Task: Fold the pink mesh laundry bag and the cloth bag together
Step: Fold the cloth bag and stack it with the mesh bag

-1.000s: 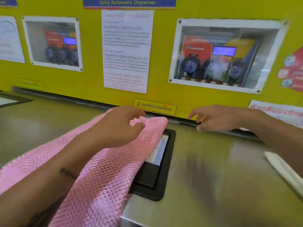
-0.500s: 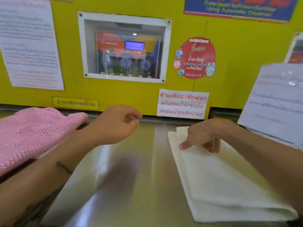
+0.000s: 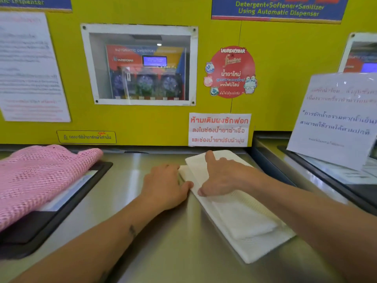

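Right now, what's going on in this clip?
A person at a steel laundry counter is working on a folded white cloth bag. The right hand rests on its far end with the index finger stretched out, and the left hand touches its left edge. The pink mesh laundry bag lies apart to the left, draped over a black-framed panel, held by neither hand.

**Steel, mesh and weave on the laundry counter**

The countertop (image 3: 126, 201) across the lower centre of the frame is brushed metal, smooth and glossy with streaky reflections. At the left, the pink mesh laundry bag (image 3: 34, 176) is open-holed netting, matt and coarse. At lower right, the white cloth bag (image 3: 242, 219) is soft matt fabric with a fine ribbed weave. The black frame (image 3: 53, 219) under the mesh looks like smooth matt plastic. The yellow wall panel (image 3: 163, 123) is smooth and slightly glossy; the notice (image 3: 334, 117) at right is shiny laminated paper.
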A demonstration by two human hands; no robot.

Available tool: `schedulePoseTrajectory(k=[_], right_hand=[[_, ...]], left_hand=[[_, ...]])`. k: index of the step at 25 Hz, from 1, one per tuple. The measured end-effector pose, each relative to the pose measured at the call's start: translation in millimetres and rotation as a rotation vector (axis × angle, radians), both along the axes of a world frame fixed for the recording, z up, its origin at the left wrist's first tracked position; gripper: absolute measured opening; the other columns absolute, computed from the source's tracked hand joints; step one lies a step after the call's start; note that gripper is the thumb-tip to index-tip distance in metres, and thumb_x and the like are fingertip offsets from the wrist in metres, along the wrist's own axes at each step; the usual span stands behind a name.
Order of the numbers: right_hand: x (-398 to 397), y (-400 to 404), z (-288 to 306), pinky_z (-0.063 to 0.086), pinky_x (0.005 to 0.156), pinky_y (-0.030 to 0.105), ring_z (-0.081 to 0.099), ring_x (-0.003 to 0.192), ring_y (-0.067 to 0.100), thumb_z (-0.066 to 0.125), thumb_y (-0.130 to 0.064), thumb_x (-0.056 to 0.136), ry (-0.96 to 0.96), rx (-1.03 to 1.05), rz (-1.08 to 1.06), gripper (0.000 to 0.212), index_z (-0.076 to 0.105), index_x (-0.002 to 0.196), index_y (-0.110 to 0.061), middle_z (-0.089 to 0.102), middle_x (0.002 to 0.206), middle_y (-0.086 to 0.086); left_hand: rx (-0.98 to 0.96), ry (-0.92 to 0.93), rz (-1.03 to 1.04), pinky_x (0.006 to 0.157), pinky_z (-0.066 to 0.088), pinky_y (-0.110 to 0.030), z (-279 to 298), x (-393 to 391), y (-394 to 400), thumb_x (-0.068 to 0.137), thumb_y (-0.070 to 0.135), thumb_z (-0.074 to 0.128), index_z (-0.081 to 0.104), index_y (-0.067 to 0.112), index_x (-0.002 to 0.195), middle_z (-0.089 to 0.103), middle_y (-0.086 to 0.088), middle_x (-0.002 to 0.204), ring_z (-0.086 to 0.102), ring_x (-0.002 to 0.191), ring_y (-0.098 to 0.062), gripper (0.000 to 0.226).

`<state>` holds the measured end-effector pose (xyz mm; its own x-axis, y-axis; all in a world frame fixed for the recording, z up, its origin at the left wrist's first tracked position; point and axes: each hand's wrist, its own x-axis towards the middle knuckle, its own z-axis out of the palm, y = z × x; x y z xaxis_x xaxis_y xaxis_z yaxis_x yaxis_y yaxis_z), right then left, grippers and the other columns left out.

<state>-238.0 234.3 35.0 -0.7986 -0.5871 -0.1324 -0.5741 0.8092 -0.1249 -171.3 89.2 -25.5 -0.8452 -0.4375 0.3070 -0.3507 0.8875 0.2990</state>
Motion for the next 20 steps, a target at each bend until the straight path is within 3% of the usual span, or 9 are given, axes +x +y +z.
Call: schedulePoseTrajectory(k=[4, 6, 8, 10, 12, 14, 15, 18, 20], right_hand=[[3.5, 2.5, -10.7, 0.049, 0.064, 0.035, 0.059, 0.085, 0.022, 0.061, -0.02, 0.079, 0.097, -0.194, 0.03, 0.077, 0.019, 0.143, -0.022, 0.056, 0.096, 0.002], [0.4, 5.6, -10.7, 0.048, 0.055, 0.036, 0.058, 0.075, 0.02, 0.058, -0.008, 0.081, 0.101, -0.346, 0.013, 0.068, 0.024, 0.137, -0.028, 0.054, 0.088, 0.001], [-1.7, 6.8, -7.7, 0.053, 0.06, 0.044, 0.061, 0.076, 0.025, 0.054, -0.001, 0.085, 0.056, -0.499, 0.031, 0.068, 0.023, 0.134, -0.037, 0.058, 0.093, 0.006], [-3.7, 3.3, -2.0, 0.053, 0.07, 0.048, 0.062, 0.086, 0.032, 0.048, 0.003, 0.088, 0.055, -0.615, 0.121, 0.068, 0.025, 0.131, -0.044, 0.06, 0.107, 0.012], [-3.3, -8.7, 8.1, 0.051, 0.077, 0.04, 0.06, 0.093, 0.029, 0.041, 0.007, 0.09, 0.094, -0.699, 0.236, 0.065, 0.034, 0.125, -0.046, 0.057, 0.119, 0.009], [3.2, -30.6, 21.2, 0.045, 0.073, 0.013, 0.058, 0.095, 0.014, 0.035, 0.012, 0.089, 0.153, -0.77, 0.351, 0.063, 0.048, 0.119, -0.041, 0.055, 0.127, -0.002], [8.5, -46.8, 28.6, 0.041, 0.067, 0.007, 0.058, 0.091, 0.006, 0.035, 0.013, 0.089, 0.152, -0.811, 0.403, 0.061, 0.056, 0.116, -0.037, 0.057, 0.129, -0.004], [26.7, -96.1, 50.1, 0.042, 0.055, 0.011, 0.057, 0.07, -0.003, 0.04, 0.008, 0.091, 0.085, -0.885, 0.479, 0.052, 0.07, 0.115, -0.026, 0.063, 0.125, -0.007], [42.1, -131.4, 66.1, 0.041, 0.06, 0.009, 0.051, 0.074, -0.01, 0.05, 0.001, 0.091, 0.047, -0.865, 0.545, 0.046, 0.069, 0.121, -0.028, 0.06, 0.12, -0.012]], left_hand=[[0.089, 0.027, -0.034, 0.093, 0.042, -0.042, 1.9, -1.1, -0.8, 0.083, 0.041, 0.058, 0.052, 0.031, 0.123, 0.061, -0.002, 0.121, 0.052, 0.115, -0.029, 0.042], [0.197, 0.06, -0.063, 0.094, 0.045, -0.043, 3.8, 1.1, -4.2, 0.079, 0.024, 0.056, 0.053, 0.03, 0.124, 0.064, -0.002, 0.116, 0.056, 0.111, -0.029, 0.045], [0.304, 0.125, -0.074, 0.093, 0.051, -0.041, 6.3, 6.7, -10.8, 0.075, 0.012, 0.054, 0.056, 0.029, 0.128, 0.066, -0.004, 0.115, 0.061, 0.105, -0.028, 0.056], [0.328, 0.247, -0.088, 0.087, 0.053, -0.034, 14.2, 17.3, -23.6, 0.078, 0.007, 0.052, 0.064, 0.03, 0.12, 0.066, -0.003, 0.115, 0.062, 0.1, -0.024, 0.05], [0.288, 0.38, -0.128, 0.082, 0.048, -0.028, 27.0, 34.2, -42.5, 0.082, 0.002, 0.05, 0.071, 0.028, 0.111, 0.063, 0.0, 0.112, 0.06, 0.097, -0.019, 0.044], [0.194, 0.483, -0.145, 0.081, 0.046, -0.027, 42.3, 60.7, -66.3, 0.085, -0.004, 0.05, 0.074, 0.023, 0.109, 0.06, 0.002, 0.106, 0.055, 0.094, -0.016, 0.044], [0.155, 0.53, -0.135, 0.083, 0.048, -0.029, 49.8, 78.3, -80.5, 0.085, -0.006, 0.05, 0.074, 0.02, 0.108, 0.06, 0.003, 0.105, 0.055, 0.092, -0.016, 0.043], [0.119, 0.711, -0.05, 0.086, 0.051, -0.032, 63.0, 131.3, -122.9, 0.084, 0.002, 0.052, 0.076, 0.02, 0.103, 0.059, 0.008, 0.11, 0.06, 0.089, -0.015, 0.036], [0.143, 0.822, 0.035, 0.084, 0.054, -0.029, 66.8, 170.7, -146.6, 0.084, 0.017, 0.057, 0.075, 0.021, 0.103, 0.059, 0.011, 0.112, 0.064, 0.083, -0.012, 0.026]])
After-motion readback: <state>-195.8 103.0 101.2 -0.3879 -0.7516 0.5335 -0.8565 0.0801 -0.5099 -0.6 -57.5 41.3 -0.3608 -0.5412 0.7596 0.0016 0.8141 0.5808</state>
